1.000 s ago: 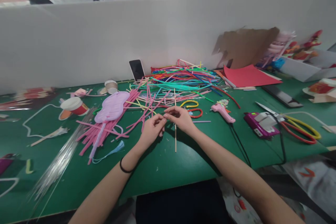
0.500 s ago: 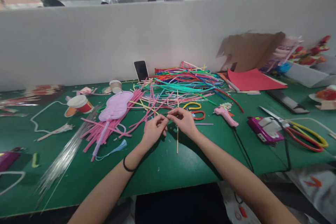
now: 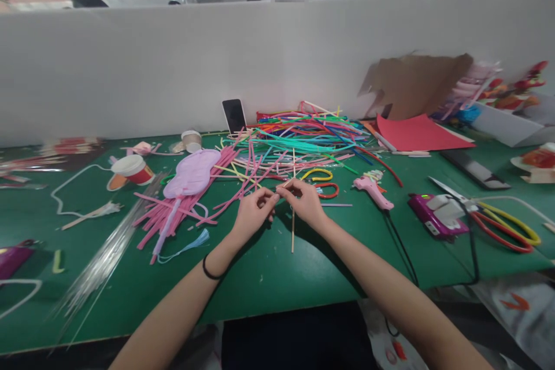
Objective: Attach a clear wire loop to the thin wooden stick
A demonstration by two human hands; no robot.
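Observation:
Over the middle of the table, my left hand (image 3: 255,211) and my right hand (image 3: 306,203) meet fingertip to fingertip, both pinched closed. Whatever lies between the fingers is too small to make out. A thin pale stick (image 3: 293,237) runs under my right hand, one end pointing toward me. Just beyond that hand are scissors with yellow and red handles (image 3: 328,189), partly covered. Left of my left hand, a lilac fuzzy fan-shaped piece (image 3: 193,172) with a pale blue tassel (image 3: 200,238) rests on pink pipe cleaners (image 3: 167,221).
Multicoloured pipe cleaners (image 3: 307,137) are heaped at the back beside a phone (image 3: 234,115). To the right are a pink glue gun (image 3: 373,192), a purple power strip (image 3: 427,219), more scissors (image 3: 505,231) and red sheets (image 3: 420,132). Clear thin rods (image 3: 108,254) and a paper cup (image 3: 136,172) stand left.
Both hands stay pinched together in nearly the same place. The view has shifted very slightly; no object has visibly moved.

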